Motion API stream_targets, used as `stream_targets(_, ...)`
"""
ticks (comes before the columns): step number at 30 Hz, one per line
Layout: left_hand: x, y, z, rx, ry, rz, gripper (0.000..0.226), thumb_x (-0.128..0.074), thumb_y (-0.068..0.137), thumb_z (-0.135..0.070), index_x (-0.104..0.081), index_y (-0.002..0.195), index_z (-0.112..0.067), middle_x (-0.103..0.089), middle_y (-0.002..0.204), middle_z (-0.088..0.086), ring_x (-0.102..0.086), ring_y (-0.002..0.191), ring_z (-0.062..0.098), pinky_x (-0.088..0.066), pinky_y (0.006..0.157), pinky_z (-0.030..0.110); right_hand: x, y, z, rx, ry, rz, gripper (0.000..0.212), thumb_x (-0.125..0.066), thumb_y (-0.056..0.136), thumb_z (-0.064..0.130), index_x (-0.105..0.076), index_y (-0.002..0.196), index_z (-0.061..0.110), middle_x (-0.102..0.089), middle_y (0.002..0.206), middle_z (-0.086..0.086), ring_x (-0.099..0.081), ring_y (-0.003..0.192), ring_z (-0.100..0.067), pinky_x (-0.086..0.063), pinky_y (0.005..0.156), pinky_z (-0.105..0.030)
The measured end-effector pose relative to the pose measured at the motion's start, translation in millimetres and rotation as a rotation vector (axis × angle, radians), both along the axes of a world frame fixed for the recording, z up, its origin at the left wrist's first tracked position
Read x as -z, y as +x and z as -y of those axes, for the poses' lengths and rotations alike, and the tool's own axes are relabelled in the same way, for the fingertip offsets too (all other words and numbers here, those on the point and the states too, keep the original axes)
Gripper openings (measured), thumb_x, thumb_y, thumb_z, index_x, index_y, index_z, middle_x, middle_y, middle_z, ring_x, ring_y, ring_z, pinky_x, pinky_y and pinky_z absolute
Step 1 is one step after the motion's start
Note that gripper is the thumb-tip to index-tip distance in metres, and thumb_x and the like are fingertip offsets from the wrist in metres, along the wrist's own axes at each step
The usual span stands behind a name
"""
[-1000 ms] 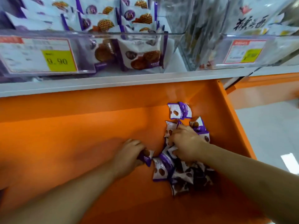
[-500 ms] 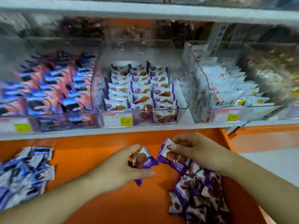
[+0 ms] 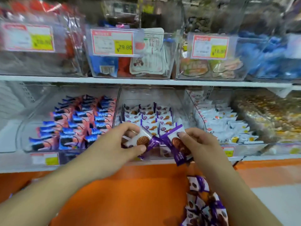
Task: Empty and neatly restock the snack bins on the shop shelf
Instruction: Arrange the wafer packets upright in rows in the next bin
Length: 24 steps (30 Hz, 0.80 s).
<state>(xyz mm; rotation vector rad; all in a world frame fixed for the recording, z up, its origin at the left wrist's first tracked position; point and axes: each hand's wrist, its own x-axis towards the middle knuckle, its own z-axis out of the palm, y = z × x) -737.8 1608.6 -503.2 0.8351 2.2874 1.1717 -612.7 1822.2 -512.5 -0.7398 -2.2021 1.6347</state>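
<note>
Head view, frame centre: two purple-and-white wafer packets are up at the front lip of the middle clear bin (image 3: 151, 95). Left hand (image 3: 114, 149) pinches the light wafer packet (image 3: 140, 141) between thumb and curled fingers. Right hand (image 3: 200, 144) pinches the dark wafer packet (image 3: 177, 149) the same way, just beside the first; the packet corners look to be touching.

Step in hand looks like restocking: loose packets go back into that bin, where matching packets (image 3: 151, 116) already stand in neat rows towards the back. The front of the bin appears to have room.

Next move probably calls for turning each packet upright, face forward, and setting it in line with the front row without knocking the standing ones.

More loose packets (image 3: 203, 204) lie in a heap on the orange ledge (image 3: 130, 193), lower right of frame, so plenty is left to do.

Neighbours: blue-and-pink packets (image 3: 78, 124) in the left bin, white packets (image 3: 224, 123) in the right bin, price-tagged bins (image 3: 114, 41) on the upper shelf.

Versus half a second ago: both hands have lifted from above the ledge to bin height, same packets held. The view has tilted up, and the upper shelf now shows.
</note>
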Motion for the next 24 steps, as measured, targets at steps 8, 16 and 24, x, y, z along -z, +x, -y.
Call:
stream_targets(8, 17, -44, -65, -0.049, -0.194, -0.377, 0.032, -0.078, 0.088, -0.046, -0.062, 0.116, -0.043, -0.062, 0.110, -0.015, -0.063, 0.085, 0.001, -0.048, 0.065, 0.026, 2, 0, -29, 0.103, 0.072, -0.053, 0.025, -0.062, 0.103, 0.035, -0.071, 0.088, 0.018, -0.073, 0.074, -0.011, -0.074, 0.069, -0.030, -0.058, 0.059, -0.043)
stream_targets(16, 37, -58, -83, 0.121, -0.458, -0.425, 0.041, -0.074, 0.093, -0.041, -0.068, 0.133, -0.041, -0.066, 0.138, -0.011, -0.065, 0.115, 0.009, -0.049, 0.091, 0.020, 8, -11, -43, 0.083, 0.096, -0.052, 0.022, -0.062, 0.103, 0.038, -0.068, 0.091, 0.020, -0.075, 0.074, 0.003, -0.076, 0.071, -0.014, -0.060, 0.061, -0.036)
stream_targets(24, 43, -71, -82, 0.207, -0.446, -0.409, 0.016, -0.079, 0.091, -0.033, -0.077, 0.107, -0.036, -0.072, 0.097, -0.020, -0.063, 0.087, -0.007, -0.051, 0.075, 0.013, 13, -11, -45, 0.071, 0.101, -0.057, 0.020, -0.063, 0.102, 0.040, -0.068, 0.094, 0.022, -0.077, 0.080, 0.004, -0.077, 0.079, -0.011, -0.059, 0.062, -0.032)
